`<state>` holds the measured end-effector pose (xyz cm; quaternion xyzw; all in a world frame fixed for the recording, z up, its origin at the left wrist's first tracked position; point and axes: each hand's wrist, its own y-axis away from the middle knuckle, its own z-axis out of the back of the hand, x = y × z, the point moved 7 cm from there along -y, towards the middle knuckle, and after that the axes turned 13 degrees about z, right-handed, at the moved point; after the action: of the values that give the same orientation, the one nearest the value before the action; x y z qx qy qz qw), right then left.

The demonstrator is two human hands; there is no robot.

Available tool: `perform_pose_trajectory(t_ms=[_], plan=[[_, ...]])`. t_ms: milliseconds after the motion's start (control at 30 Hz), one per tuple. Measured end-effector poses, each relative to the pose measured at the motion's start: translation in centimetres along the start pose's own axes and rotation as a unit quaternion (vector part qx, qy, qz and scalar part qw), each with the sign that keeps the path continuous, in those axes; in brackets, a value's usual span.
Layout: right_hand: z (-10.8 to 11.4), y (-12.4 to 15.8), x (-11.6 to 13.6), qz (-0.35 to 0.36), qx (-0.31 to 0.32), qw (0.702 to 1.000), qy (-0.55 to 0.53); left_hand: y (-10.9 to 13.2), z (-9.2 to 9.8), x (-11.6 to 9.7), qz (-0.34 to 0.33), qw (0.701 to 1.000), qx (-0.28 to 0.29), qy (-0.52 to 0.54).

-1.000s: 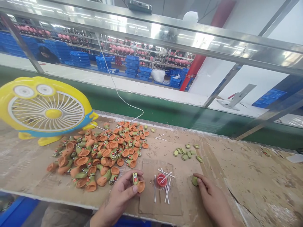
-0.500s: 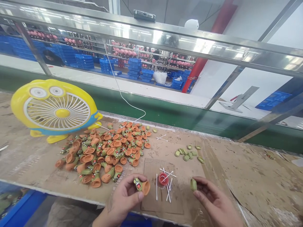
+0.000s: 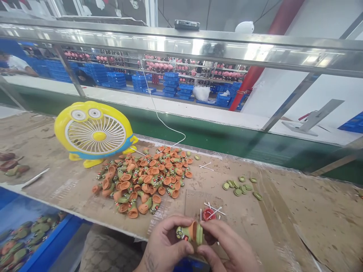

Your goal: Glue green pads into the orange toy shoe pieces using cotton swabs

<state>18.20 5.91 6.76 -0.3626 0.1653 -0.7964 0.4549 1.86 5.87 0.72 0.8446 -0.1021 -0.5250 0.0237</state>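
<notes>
My left hand (image 3: 167, 241) grips a small green and orange figurine part (image 3: 187, 233), shaped like a boot with a hollow orange opening turned to the right. Between the fingertips of my right hand (image 3: 227, 241) is a green oval cap (image 3: 199, 233), held against that opening. Whether the cap is fully seated I cannot tell. Beyond my hands stands a small red pot (image 3: 209, 214) with white cotton swabs (image 3: 217, 209) in and around it, partly hidden by my right hand. Several more green caps (image 3: 243, 189) lie to the right.
A large heap of boot-shaped parts (image 3: 150, 173) covers the table's middle left. Behind it stands a yellow fan (image 3: 99, 136) with a white cord (image 3: 161, 121). At lower left is a blue crate (image 3: 53, 241) holding similar parts. A metal rail (image 3: 181, 41) crosses behind the table.
My right hand has moved left, bringing the green cap from beside the pot to the orange opening of the part in my left hand. The camera view has turned left.
</notes>
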Motion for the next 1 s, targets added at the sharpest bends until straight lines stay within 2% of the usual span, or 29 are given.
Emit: perform_pose_trajectory(t_ms=[133,267,433,567,667,733,800,900,1000], plan=[[-0.8,0.0,0.0,0.008,0.022,0.999,0.023,0.1,0.1,-0.6,-0.061,0.997,0.018,-0.038],[-0.5,-0.3,0.4,0.034,0.028,0.997,0.06,0.4,0.2,-1.3,-0.125,0.987,-0.006,-0.097],[-0.3,-0.4,0.9,0.053,0.034,0.991,0.12,0.8,0.3,-1.7,-0.168,0.976,-0.017,-0.14],[-0.5,-0.7,1.0,0.026,0.031,0.996,0.08,1.2,0.3,-1.8,-0.203,0.962,-0.013,-0.181],[-0.6,-1.0,1.3,0.036,0.042,0.997,0.051,1.3,0.3,-2.0,-0.211,0.954,-0.015,-0.211],[-0.7,-1.2,1.5,0.049,0.049,0.996,0.05,1.2,0.3,-2.1,-0.188,0.959,-0.016,-0.21],[-0.9,-1.6,1.5,0.057,0.053,0.996,0.051,1.0,0.4,-2.0,-0.137,0.975,-0.011,-0.176],[-1.2,-2.7,1.2,0.054,0.082,0.994,0.045,0.7,0.8,-0.8,-0.002,0.999,-0.008,-0.045],[0.5,-4.4,1.1,0.054,0.088,0.994,0.022,1.4,1.4,0.9,0.135,0.983,-0.014,0.123]])
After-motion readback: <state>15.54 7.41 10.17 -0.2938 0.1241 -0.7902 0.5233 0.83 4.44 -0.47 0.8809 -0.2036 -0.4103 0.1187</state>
